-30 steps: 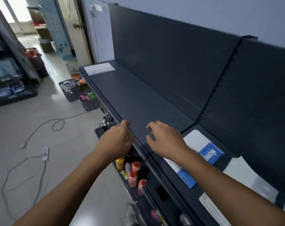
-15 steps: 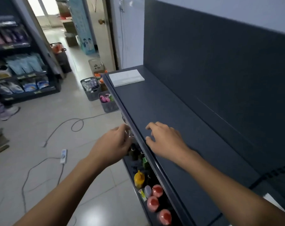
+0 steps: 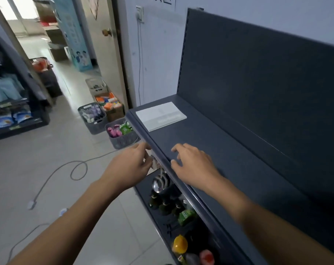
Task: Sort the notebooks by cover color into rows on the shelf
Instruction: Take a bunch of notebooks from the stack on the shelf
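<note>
From the head camera, the dark grey shelf (image 3: 229, 150) is running away from the person along a matching back panel. A white notebook (image 3: 161, 115) is lying flat at the shelf's far end, near its front edge and well apart from both hands.

The right hand (image 3: 193, 165) is reaching over the shelf's front part, palm down, fingers spread and slightly bent, gripping nothing; whether its fingertips are touching the shelf cannot be told. The left hand (image 3: 129, 165) is hanging just off the shelf's front edge, over the floor, fingers loosely curled and holding nothing that shows.

Under the shelf's front edge, dark bottles (image 3: 166, 205) are standing on a lower level. Beyond the shelf's far corner, a grey basket (image 3: 122, 140) is sitting on the floor, and a cable (image 3: 78, 167) is looping across the tiles.
</note>
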The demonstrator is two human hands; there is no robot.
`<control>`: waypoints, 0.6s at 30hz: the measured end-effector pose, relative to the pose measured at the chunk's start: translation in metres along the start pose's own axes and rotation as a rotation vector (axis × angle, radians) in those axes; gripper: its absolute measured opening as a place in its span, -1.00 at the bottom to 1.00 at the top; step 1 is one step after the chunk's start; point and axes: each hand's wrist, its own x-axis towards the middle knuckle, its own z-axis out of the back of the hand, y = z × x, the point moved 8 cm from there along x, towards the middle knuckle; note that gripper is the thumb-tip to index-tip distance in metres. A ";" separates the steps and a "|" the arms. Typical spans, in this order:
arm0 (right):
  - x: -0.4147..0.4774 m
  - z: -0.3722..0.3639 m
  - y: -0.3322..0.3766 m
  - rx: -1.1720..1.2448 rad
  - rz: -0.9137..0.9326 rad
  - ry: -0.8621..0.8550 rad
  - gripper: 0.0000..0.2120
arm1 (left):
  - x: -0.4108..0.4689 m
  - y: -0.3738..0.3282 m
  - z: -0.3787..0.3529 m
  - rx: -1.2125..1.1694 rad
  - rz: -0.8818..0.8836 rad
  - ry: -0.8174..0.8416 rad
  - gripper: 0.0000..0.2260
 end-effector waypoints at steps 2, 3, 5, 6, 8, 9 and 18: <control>0.018 -0.004 0.003 -0.008 -0.037 0.002 -0.70 | 0.021 0.015 0.003 -0.002 -0.022 0.028 -0.73; 0.027 -0.006 0.003 -0.012 -0.057 0.005 -0.70 | 0.032 0.022 0.003 0.000 -0.035 0.045 -0.73; 0.047 -0.011 -0.003 -0.024 -0.105 0.006 -0.70 | 0.058 0.036 0.002 0.014 -0.065 0.074 -0.74; 0.058 -0.012 -0.007 -0.026 -0.131 -0.004 -0.70 | 0.073 0.042 0.002 0.024 -0.080 0.083 -0.74; 0.083 -0.015 -0.017 -0.039 -0.175 -0.029 -0.71 | 0.105 0.054 0.001 0.046 -0.112 0.098 -0.74; 0.096 -0.017 -0.022 -0.052 -0.199 -0.030 -0.71 | 0.122 0.058 -0.001 0.053 -0.129 0.112 -0.72; 0.200 -0.052 -0.062 -0.010 -0.473 0.069 -0.78 | 0.272 0.101 -0.013 0.285 -0.191 0.116 -0.74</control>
